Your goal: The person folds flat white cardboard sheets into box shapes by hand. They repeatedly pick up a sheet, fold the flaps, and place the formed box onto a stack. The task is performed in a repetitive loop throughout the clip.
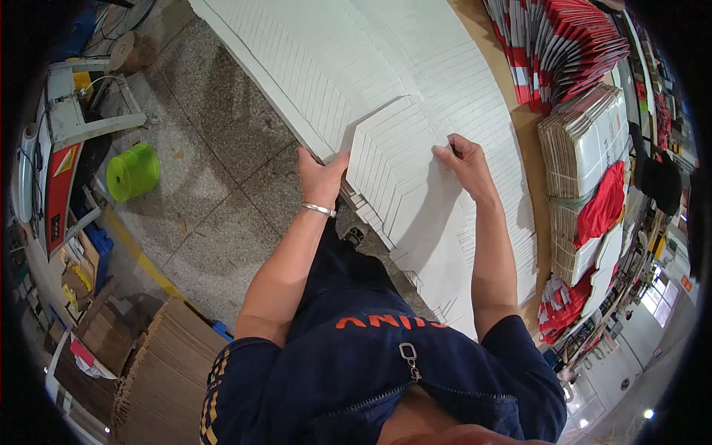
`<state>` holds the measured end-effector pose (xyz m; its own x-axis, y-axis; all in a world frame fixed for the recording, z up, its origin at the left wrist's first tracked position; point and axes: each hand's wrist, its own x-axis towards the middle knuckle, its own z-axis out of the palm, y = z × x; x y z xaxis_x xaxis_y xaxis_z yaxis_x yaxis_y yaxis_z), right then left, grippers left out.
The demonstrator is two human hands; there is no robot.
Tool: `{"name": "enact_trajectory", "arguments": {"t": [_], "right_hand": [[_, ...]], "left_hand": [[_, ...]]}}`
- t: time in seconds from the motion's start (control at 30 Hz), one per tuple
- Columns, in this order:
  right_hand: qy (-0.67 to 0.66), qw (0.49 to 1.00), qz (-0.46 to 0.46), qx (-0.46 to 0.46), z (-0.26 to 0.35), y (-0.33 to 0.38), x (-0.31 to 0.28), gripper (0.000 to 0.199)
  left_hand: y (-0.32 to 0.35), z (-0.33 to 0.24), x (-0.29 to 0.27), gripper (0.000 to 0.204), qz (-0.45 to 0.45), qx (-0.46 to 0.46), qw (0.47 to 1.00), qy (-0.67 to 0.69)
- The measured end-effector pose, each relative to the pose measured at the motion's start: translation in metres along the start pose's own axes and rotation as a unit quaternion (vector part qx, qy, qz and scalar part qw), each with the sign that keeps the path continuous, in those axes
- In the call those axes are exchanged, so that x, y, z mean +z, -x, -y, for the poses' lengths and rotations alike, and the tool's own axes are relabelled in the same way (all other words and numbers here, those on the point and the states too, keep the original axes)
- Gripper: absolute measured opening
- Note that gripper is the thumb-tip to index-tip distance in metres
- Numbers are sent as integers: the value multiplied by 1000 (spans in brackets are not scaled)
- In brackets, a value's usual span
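Flat white card sheets (311, 81) lie overlapped in long fanned rows, with many edges showing as fine parallel lines. On top of them is a small stack of angled white sheets (393, 159), raised and casting a shadow. My left hand (323, 180), a silver bangle at its wrist, is against the left edge of this stack, thumb and forefinger apart; its other fingers are hidden. At the stack's right edge, my right hand (469, 167) pinches a white sheet between thumb and bent fingers.
Along the right stand a strapped bundle of folded card (582, 148), fanned red-and-white packaging (564, 48) and a red cloth (602, 204). To the left, a green roll (133, 173) rests on the speckled floor (215, 141) near a machine frame (96, 127). Corrugated cardboard (167, 378) is stacked lower left.
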<state>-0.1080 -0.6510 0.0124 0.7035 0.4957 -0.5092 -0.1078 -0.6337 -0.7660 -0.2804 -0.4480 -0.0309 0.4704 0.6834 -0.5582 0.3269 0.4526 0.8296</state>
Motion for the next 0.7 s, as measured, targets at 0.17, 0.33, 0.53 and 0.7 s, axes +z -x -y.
{"name": "enact_trajectory", "arguments": {"t": [0.17, 0.33, 0.53, 0.7], "right_hand": [[-54, 998, 4, 5, 1, 6, -1, 27], [-41, 999, -15, 20, -8, 5, -2, 25], [-35, 998, -42, 23, 3, 10, 6, 26], [4, 998, -61, 9, -6, 11, 4, 25]], "left_hand": [[3, -4, 2, 65, 6, 13, 999, 34], [-2, 10, -3, 72, 45, 24, 997, 59], [1, 8, -4, 70, 57, 9, 997, 52], [4, 5, -2, 69, 48, 9, 998, 49]]}}
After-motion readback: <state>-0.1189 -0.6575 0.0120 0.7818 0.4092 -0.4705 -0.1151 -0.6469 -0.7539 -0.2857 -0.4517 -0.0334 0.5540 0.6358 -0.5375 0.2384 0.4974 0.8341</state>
